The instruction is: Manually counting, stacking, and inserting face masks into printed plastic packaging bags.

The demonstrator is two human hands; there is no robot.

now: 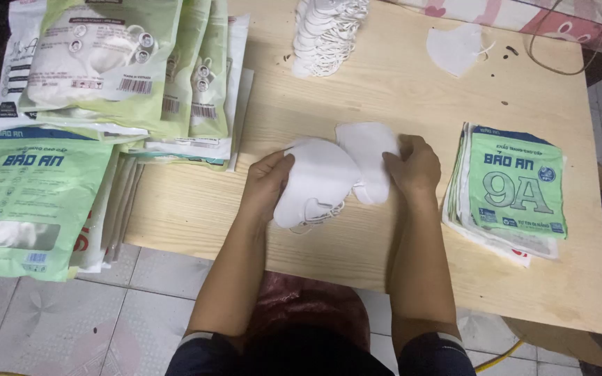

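My left hand [265, 182] grips the left edge of a folded white face mask [315, 182] with ear loops hanging at its lower edge. My right hand [414, 166] holds the right edge of a second white mask [368, 154] that lies partly under the first. Both masks rest on the pale wooden table [384, 83], in front of me at its middle.
A stack of flat green and white bags [513, 188] lies right of my right hand. Filled green mask packs [116, 66] and more bags [33, 195] pile at the left. A stack of white masks [329, 31] and a single mask [454, 49] lie at the back.
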